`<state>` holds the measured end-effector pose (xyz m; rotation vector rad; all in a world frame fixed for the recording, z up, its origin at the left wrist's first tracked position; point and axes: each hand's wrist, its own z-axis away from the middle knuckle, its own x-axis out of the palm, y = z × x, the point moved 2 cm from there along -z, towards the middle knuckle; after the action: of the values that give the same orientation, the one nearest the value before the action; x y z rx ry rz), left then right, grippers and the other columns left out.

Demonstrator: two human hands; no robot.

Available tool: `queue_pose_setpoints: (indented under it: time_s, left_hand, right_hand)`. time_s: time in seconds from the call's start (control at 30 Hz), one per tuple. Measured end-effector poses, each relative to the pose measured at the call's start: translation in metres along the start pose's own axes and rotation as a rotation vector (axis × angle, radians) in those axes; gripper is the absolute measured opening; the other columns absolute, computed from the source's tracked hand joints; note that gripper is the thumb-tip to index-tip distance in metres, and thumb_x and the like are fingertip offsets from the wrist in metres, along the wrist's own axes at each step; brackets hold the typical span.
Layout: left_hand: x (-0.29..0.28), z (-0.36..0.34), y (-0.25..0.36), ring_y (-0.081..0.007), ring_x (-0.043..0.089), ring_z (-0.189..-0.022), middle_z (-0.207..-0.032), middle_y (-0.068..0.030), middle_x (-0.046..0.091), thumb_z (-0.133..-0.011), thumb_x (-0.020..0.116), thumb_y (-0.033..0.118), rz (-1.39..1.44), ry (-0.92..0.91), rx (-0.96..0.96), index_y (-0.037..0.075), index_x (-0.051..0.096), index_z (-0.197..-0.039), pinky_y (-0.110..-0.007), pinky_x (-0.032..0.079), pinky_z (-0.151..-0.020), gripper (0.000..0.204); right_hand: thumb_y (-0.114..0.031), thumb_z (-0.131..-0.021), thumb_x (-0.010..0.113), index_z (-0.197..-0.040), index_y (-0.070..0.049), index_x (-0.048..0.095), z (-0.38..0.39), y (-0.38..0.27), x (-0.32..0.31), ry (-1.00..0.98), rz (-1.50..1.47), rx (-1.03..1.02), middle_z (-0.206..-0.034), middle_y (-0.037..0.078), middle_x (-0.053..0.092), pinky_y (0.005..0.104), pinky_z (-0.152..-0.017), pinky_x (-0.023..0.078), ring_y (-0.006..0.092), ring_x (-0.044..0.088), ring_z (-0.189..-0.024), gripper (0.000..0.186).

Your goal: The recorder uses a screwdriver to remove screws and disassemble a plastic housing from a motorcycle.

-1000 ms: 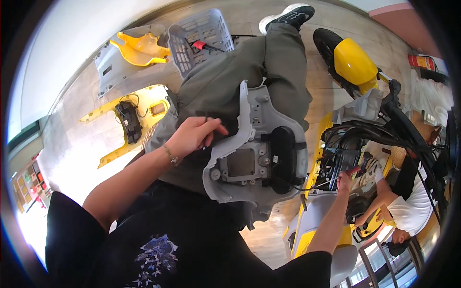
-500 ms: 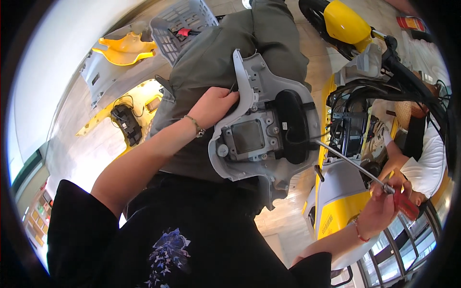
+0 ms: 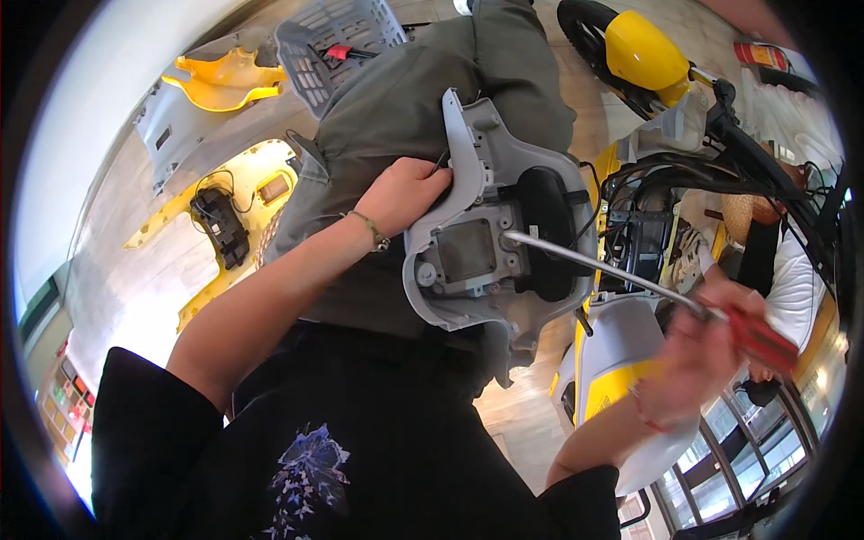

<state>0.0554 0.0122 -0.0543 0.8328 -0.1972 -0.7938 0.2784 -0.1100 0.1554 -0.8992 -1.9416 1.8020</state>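
A grey plastic housing (image 3: 468, 135) lies across my trousered thighs, with a metal bracket (image 3: 462, 245) and a black oblong piece (image 3: 551, 202) inside it. My left hand (image 3: 400, 193) is closed at its left edge, gripping it, beside a thin dark item partly hidden by the fingers. My right hand (image 3: 702, 351), motion-blurred, is closed round the red handle of a long-shafted tool (image 3: 594, 265). The shaft reaches leftward across the housing, its tip at the upper right of the bracket.
A yellow scooter frame (image 3: 648, 58) with cables stands at my right, a co-worker (image 3: 787, 279) beyond it. A grey basket (image 3: 328, 72), a yellow shell (image 3: 216, 81), a grey panel (image 3: 166, 153) and a yellow panel (image 3: 274, 157) lie ahead-left. A fire extinguisher (image 3: 760, 54) is far right.
My left hand has moved up-right and closed on the housing's edge. The tool has swung from beside the scooter to over the bracket. The housing appears higher in the view.
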Motion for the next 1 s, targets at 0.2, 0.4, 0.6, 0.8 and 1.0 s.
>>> queue_pose_setpoints:
  time_s: [0.2, 0.4, 0.6, 0.8, 1.0]
  left_hand:
    - [-0.005, 0.005, 0.003, -0.0287, 0.058, -0.062, -0.067, -0.0204, 0.058, -0.085, 0.051, 0.033, 0.006, -0.019, -0.017, -0.006, 0.061, -0.080, -0.038, 0.045, -0.063, 0.041]
    - [-0.008, 0.003, 0.001, -0.0284, 0.057, -0.062, -0.066, -0.0200, 0.058, -0.085, 0.050, 0.032, -0.041, -0.010, -0.030, -0.007, 0.060, -0.079, -0.038, 0.045, -0.063, 0.040]
    - [-0.007, 0.002, 0.000, -0.0292, 0.057, -0.061, -0.066, -0.0203, 0.057, -0.085, 0.050, 0.032, -0.005, -0.016, -0.007, -0.007, 0.059, -0.078, -0.038, 0.044, -0.063, 0.041]
    - [-0.008, 0.002, 0.001, -0.0295, 0.057, -0.060, -0.066, -0.0208, 0.057, -0.085, 0.050, 0.032, -0.036, -0.014, -0.018, -0.007, 0.059, -0.079, -0.037, 0.045, -0.063, 0.041]
    - [-0.009, 0.002, 0.004, -0.0298, 0.057, -0.060, -0.066, -0.0211, 0.057, -0.085, 0.051, 0.033, -0.048, -0.016, -0.010, -0.007, 0.060, -0.080, -0.037, 0.045, -0.063, 0.041]
  right_hand:
    - [0.006, -0.076, 0.057, -0.107, -0.003, 0.039, 0.001, 0.044, 0.042, -0.140, -0.012, 0.092, -0.091, 0.020, 0.060, 0.0206, -0.060, 0.047, 0.0119, 0.056, -0.063, 0.036]
    - [0.008, -0.076, 0.057, -0.106, -0.004, 0.040, -0.005, 0.056, 0.055, -0.184, -0.053, 0.141, -0.092, 0.019, 0.061, 0.0207, -0.062, 0.047, 0.0110, 0.056, -0.065, 0.037]
    - [0.008, -0.076, 0.057, -0.104, -0.004, 0.041, -0.004, 0.063, 0.059, -0.183, -0.093, 0.179, -0.092, 0.018, 0.061, 0.0196, -0.061, 0.047, 0.0108, 0.056, -0.065, 0.035]
    - [0.009, -0.076, 0.057, -0.104, -0.004, 0.040, -0.003, 0.068, 0.055, -0.178, -0.068, 0.180, -0.091, 0.018, 0.061, 0.0196, -0.061, 0.047, 0.0109, 0.057, -0.064, 0.035]
    - [0.009, -0.076, 0.057, -0.104, -0.004, 0.040, -0.003, 0.068, 0.054, -0.178, -0.087, 0.176, -0.091, 0.018, 0.061, 0.0199, -0.060, 0.047, 0.0110, 0.057, -0.064, 0.035]
